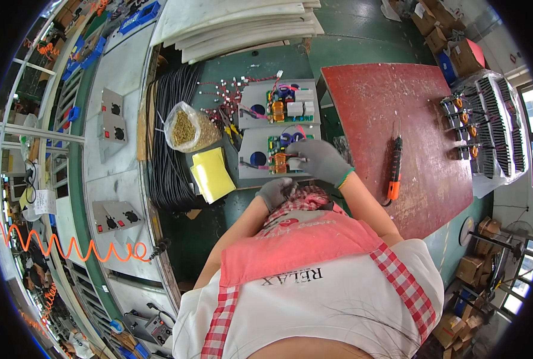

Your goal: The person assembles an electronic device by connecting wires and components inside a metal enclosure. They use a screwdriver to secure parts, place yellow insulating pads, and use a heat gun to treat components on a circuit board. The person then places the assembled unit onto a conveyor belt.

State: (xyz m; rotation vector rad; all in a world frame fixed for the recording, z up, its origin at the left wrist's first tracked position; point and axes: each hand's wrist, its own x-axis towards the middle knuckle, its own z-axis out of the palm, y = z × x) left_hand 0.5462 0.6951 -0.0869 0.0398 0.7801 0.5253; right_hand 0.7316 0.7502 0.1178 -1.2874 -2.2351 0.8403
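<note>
Two grey metal plates lie one behind the other, each carrying a green circuit board with coils and white blocks. Over the near circuit board [273,145] reaches my right hand [323,160], in a grey glove, thumb and fingers spread apart at the board's parts. My left hand [276,192], gloved too, is curled low beside the near metal plate [251,172], close to my apron; whatever its fingers hold is hidden. The far circuit board [287,106] sits untouched on the far metal plate [254,91]. Pink-red wires run across both plates.
Left of the plates are yellow sheets [211,173], a bag of small brass-coloured parts [189,130], pliers [233,128] and black cables [169,149]. An orange-and-black electric screwdriver [394,170] lies on the red board [422,119]. Finned black parts [488,122] stand at its far right.
</note>
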